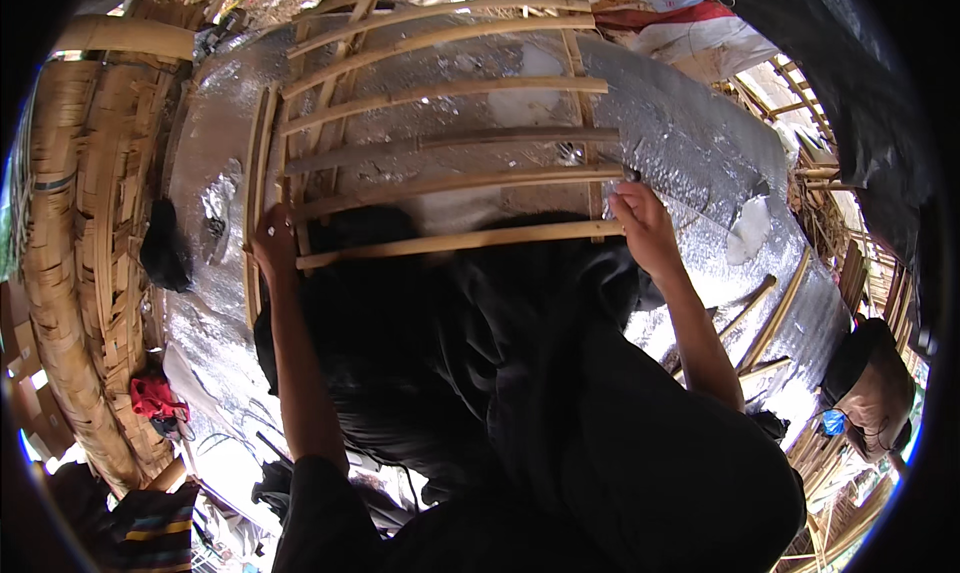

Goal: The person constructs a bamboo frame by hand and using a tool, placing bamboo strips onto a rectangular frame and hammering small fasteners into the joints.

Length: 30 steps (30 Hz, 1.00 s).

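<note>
Two hands grip one bamboo frame, a ladder of pale slats lying over a silver foil sheet. Nearest the person's body runs the lowest slat, its long axis left to right between the hands. The left hand is closed round the frame's left upright, just by that slat's left end. The right hand is curled at the slat's right end, where it meets the right upright, and seems to pinch a small dark tool; I cannot tell what it is. Each hand sits at its own end, so neither is nearer the slat's middle. Left of the frame lies stacked woven bamboo; right of it, loose sticks.
</note>
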### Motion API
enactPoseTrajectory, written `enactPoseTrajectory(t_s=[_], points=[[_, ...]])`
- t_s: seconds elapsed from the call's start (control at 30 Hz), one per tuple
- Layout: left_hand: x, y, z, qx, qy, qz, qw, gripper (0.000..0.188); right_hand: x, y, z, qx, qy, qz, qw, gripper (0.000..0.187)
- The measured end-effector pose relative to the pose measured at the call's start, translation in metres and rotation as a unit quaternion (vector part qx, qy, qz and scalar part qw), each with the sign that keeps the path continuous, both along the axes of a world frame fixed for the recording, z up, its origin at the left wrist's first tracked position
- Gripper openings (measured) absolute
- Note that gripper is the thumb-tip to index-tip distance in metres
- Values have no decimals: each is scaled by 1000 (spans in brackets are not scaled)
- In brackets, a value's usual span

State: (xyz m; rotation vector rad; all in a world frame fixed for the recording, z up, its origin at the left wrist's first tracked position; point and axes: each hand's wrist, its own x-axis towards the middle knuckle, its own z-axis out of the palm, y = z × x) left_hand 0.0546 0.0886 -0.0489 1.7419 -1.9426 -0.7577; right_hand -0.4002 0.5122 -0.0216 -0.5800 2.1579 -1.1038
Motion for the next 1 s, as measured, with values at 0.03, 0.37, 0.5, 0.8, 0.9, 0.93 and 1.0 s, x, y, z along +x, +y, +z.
enactPoseTrajectory(t_s=[0.03, 0.37, 0.5, 0.8, 0.9, 0.93, 1.0], points=[[10, -7, -12, 64, 40, -19, 997, 49, 3, -4, -10, -40, -30, -22, 999, 38], [-56, 21, 32, 162, 43, 126, 978, 50, 23, -40, 7, -17, -216, -205, 954, 35], [-60, 26, 36, 52, 30, 80, 995, 52, 35, -42, 10, -41, -158, -205, 965, 30], [-45, 43, 18, -84, -85, 34, 992, 47, 32, -30, 15, -62, -176, -132, 973, 20], [-48, 47, 15, -77, -70, 34, 994, 46, 33, -30, 12, -71, -158, -145, 974, 20], [-50, 48, 17, -79, -78, 39, 993, 46, 34, -30, 12, -75, -151, -150, 974, 20], [-52, 49, 19, -80, -94, 49, 991, 46, 35, -29, 14, -77, -149, -138, 976, 20]])
